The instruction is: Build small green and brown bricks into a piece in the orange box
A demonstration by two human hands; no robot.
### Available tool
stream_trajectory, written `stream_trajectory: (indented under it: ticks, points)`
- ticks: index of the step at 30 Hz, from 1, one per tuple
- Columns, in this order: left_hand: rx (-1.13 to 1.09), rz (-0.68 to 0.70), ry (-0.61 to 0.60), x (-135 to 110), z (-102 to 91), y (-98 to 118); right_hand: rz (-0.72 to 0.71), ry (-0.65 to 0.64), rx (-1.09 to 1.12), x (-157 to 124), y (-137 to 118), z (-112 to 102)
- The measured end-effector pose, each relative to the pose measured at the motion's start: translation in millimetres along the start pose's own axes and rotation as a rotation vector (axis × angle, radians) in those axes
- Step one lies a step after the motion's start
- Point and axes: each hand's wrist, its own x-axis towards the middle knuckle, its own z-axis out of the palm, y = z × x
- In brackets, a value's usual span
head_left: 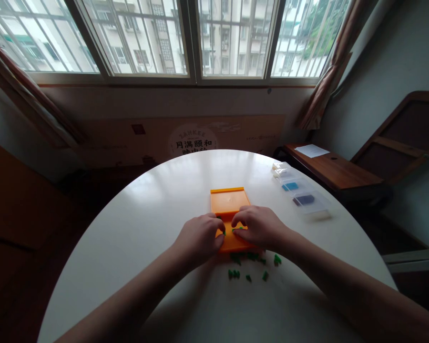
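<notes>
An orange plastic case (232, 246) lies open on the table, its paler lid (229, 201) folded back away from me. My left hand (202, 237) is over the case's left side, thumb and fingers closed on a small green piece that barely shows at the fingertips. From the right, my right hand (260, 226) reaches over the case with curled fingers, pinching another small green piece (233, 230) at its tips. The exact shape of both pieces is too small to make out. Several loose green pieces (253, 256) are scattered on the table just in front of the case.
The round white table (128, 238) fills the middle. Toward its right edge stands a row of clear plastic boxes (318, 204), with a blue item (290, 186) and a dark one (303, 199). Beyond are a wooden desk (343, 171) with paper (311, 151) and a barred window.
</notes>
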Motion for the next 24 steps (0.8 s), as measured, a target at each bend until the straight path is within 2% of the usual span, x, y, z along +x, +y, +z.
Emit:
stream_trajectory:
  ticks: [5, 10, 16, 19, 24]
  points:
    - [-0.007, -0.001, -0.019, 1, 0.0, 2, 0.002, -0.017, -0.032, -1, -1, -3]
    - [-0.032, -0.009, 0.052, -10, -11.5, -2, -0.003, -0.025, -0.052, -1, -3, -2]
    - [-0.014, -0.072, 0.134, -15, -20.1, -19, -0.026, -0.048, -0.028, -3, -4, 0]
    - [-0.026, -0.078, 0.118, -13, -16.8, -25, -0.048, -0.035, -0.003, -2, -3, 3]
    - [-0.081, -0.088, 0.051, -11, -10.2, -25, -0.047, 0.062, 0.020, -6, 2, 6]
